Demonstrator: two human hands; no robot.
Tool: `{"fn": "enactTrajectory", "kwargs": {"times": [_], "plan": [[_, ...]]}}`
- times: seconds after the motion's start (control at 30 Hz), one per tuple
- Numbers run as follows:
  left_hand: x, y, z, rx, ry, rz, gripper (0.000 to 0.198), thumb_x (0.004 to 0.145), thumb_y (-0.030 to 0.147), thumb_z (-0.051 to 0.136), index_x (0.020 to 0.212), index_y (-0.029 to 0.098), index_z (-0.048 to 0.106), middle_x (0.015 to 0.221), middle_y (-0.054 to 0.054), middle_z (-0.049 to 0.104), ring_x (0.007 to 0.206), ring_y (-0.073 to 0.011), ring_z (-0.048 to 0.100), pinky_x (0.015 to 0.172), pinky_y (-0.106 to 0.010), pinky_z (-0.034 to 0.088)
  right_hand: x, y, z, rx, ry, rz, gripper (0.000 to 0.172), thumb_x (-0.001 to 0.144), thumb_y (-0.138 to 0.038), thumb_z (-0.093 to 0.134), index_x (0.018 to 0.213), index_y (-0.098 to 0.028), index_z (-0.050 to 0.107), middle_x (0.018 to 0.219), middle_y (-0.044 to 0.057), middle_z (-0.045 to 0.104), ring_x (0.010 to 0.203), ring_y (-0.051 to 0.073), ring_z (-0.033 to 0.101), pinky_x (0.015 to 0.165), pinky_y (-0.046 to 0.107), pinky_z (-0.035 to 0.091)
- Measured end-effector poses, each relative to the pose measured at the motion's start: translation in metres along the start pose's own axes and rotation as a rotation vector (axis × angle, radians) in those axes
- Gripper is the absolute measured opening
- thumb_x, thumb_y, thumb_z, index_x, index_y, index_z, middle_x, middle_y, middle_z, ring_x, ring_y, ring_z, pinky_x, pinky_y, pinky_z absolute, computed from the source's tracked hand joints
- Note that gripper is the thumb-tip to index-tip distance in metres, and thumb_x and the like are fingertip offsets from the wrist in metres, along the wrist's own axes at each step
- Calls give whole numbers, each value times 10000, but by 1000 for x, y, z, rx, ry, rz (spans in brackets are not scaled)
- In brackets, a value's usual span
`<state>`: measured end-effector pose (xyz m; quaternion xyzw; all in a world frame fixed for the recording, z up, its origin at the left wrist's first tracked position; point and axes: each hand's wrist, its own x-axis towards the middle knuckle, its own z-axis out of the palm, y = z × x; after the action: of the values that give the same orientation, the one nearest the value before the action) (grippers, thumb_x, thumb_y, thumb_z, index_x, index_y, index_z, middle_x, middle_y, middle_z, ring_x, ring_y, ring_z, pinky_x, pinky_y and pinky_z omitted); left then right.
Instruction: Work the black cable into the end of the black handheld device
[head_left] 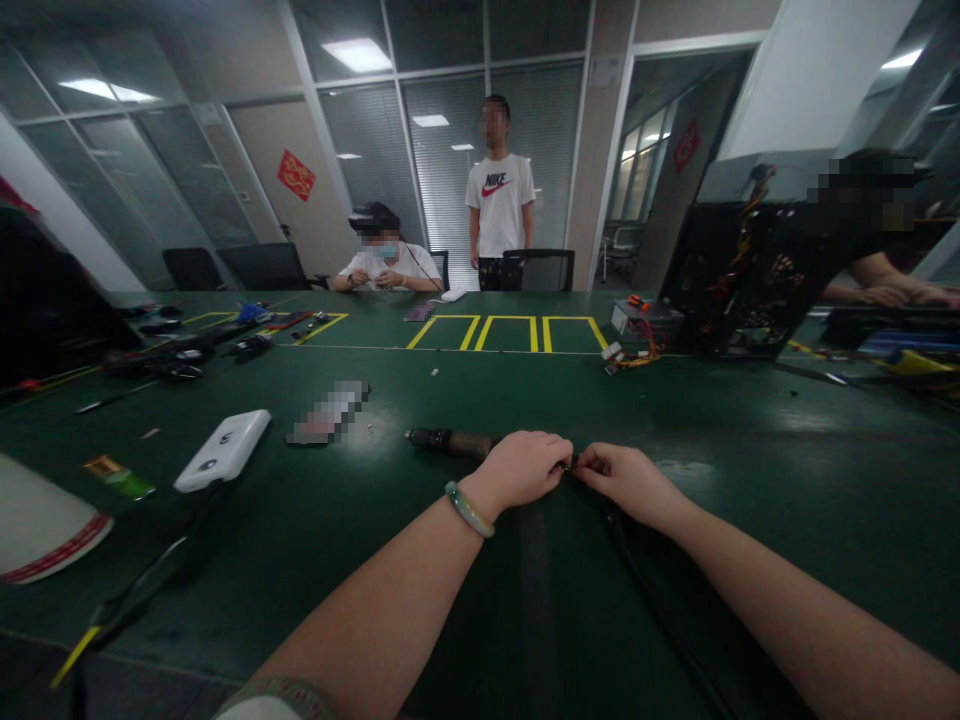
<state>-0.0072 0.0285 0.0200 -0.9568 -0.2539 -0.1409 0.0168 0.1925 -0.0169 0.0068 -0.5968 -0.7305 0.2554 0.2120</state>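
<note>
A dark, pen-shaped electric screwdriver (pixel 461 443) points its narrow metal tip to the left, and its rear half disappears behind my left hand (pixel 526 467). The fingers of that hand are closed round the tool, with a greenish bangle on the wrist. Close beside it, almost touching, my right hand (pixel 630 482) pinches a small end at the back of the screwdriver; my fingertips hide most of it. From below the right hand a black cable (pixel 637 570) runs down toward the table's near edge.
On the green table (pixel 405 560) lie a white power bank (pixel 225 450) with a cable, a phone (pixel 330 412) and a green-gold packet (pixel 118 477). A white cup (pixel 45 515) stands left. Beyond are a black computer case (pixel 739 280), a power supply (pixel 646 322), tangled tools and other people.
</note>
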Motion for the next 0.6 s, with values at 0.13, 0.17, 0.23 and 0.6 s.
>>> {"fn": "enactTrajectory", "kwargs": {"times": [0.13, 0.17, 0.23, 0.6], "plan": [[0, 1, 0, -25, 3, -11, 103, 862, 209, 549, 963, 220, 568, 954, 2, 622, 897, -159, 589, 788, -294, 444, 0, -1, 0, -17, 5, 19, 204, 842, -382, 556, 883, -220, 673, 780, 8, 694, 685, 169, 615, 588, 259, 404], [0, 1, 0, -35, 8, -29, 119, 860, 231, 562, 978, 222, 563, 956, 2, 621, 897, -162, 590, 789, -297, 445, 0, -1, 0, -16, 7, 24, 207, 842, -386, 556, 883, -220, 673, 779, 9, 694, 686, 170, 616, 586, 258, 403], [-1, 1, 0, -48, 18, -68, 158, 853, 274, 586, 997, 219, 550, 959, -3, 617, 894, -169, 591, 780, -301, 450, -1, -1, 0, -8, 10, 26, 202, 842, -383, 557, 880, -222, 673, 790, 10, 695, 700, 171, 619, 592, 258, 406], [-1, -1, 2, -48, 18, -8, 62, 879, 217, 537, 937, 214, 556, 955, 1, 619, 892, -164, 586, 784, -298, 436, 0, -1, 0, -1, -5, 16, 192, 844, -368, 547, 884, -226, 670, 794, 6, 693, 696, 170, 620, 596, 261, 415]]}}
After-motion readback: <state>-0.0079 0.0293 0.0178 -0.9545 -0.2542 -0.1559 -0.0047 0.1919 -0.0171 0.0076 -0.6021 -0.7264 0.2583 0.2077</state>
